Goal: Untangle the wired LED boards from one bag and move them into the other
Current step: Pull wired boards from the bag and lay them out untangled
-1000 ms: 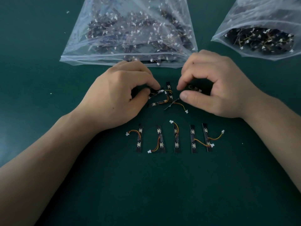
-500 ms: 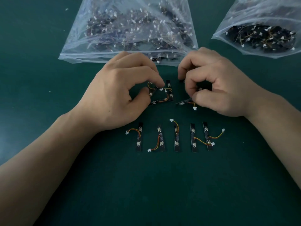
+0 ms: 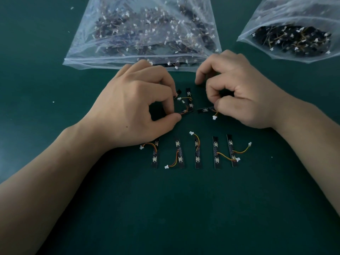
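Note:
A small tangle of black LED boards (image 3: pixel 187 103) with orange wires and white plugs lies between my hands. My left hand (image 3: pixel 136 105) pinches one end of that tangle between thumb and fingertips. My right hand (image 3: pixel 242 92) pinches a single LED board (image 3: pixel 205 109), pulled a little apart from the tangle, its white plug hanging below. Several separated boards (image 3: pixel 196 151) lie in a row nearer to me. A large clear bag (image 3: pixel 145 32) full of tangled boards lies behind my hands. A second clear bag (image 3: pixel 294 39) with boards sits at the back right.
Everything rests on a dark green table (image 3: pixel 184 208). A few tiny white specks (image 3: pixel 53 102) lie on the left part of the table. The large bag's open edge runs just behind my knuckles.
My right hand has drawn one board out to the right of the tangle. My left hand has shifted its pinch slightly on the remaining boards. The row of boards has not moved.

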Available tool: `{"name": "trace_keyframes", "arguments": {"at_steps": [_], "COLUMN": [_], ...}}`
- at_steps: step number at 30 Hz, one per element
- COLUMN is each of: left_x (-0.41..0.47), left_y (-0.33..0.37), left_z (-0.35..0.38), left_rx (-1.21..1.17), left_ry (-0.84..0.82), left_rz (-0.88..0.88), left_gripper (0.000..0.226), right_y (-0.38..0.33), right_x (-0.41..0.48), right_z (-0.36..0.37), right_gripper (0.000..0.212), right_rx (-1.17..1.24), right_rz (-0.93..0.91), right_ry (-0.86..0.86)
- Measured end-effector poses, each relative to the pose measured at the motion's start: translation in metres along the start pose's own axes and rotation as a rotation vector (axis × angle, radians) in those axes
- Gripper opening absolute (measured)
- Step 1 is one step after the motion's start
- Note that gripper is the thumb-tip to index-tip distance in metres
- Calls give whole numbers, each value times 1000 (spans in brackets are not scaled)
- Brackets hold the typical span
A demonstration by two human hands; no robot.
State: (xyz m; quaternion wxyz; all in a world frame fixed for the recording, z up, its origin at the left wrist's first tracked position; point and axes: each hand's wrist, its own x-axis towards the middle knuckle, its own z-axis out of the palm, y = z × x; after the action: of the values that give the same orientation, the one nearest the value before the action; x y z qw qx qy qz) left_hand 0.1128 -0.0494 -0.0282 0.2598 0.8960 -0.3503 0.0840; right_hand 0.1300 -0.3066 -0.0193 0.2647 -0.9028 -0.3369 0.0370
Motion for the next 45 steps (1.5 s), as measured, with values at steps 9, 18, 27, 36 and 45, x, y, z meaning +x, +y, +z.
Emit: {"name": "trace_keyframes", "arguments": {"at_steps": [9, 18, 27, 36, 45], "left_x": [0, 1, 0, -1, -1], "left_y": [-1, -6, -5, -4, -4], "left_z": [0, -1, -3, -6, -5], "left_rx": [74, -17, 23, -21, -33], "left_ry": [83, 51, -110, -150, -159], "left_rz": [-86, -120, -48, -35, -35], "left_gripper": [28, 15, 36, 36, 35], "right_y": [2, 1, 0, 1, 3], "right_x": [0, 2, 0, 2, 1], "right_z": [-1, 2, -2, -3, -2], "right_gripper": [18, 9, 16, 7, 9], "right_rx": [6, 17, 49, 95, 87], "right_rz": [12, 25, 48, 56, 56], "right_ry": [-41, 53, -48, -15, 3]}}
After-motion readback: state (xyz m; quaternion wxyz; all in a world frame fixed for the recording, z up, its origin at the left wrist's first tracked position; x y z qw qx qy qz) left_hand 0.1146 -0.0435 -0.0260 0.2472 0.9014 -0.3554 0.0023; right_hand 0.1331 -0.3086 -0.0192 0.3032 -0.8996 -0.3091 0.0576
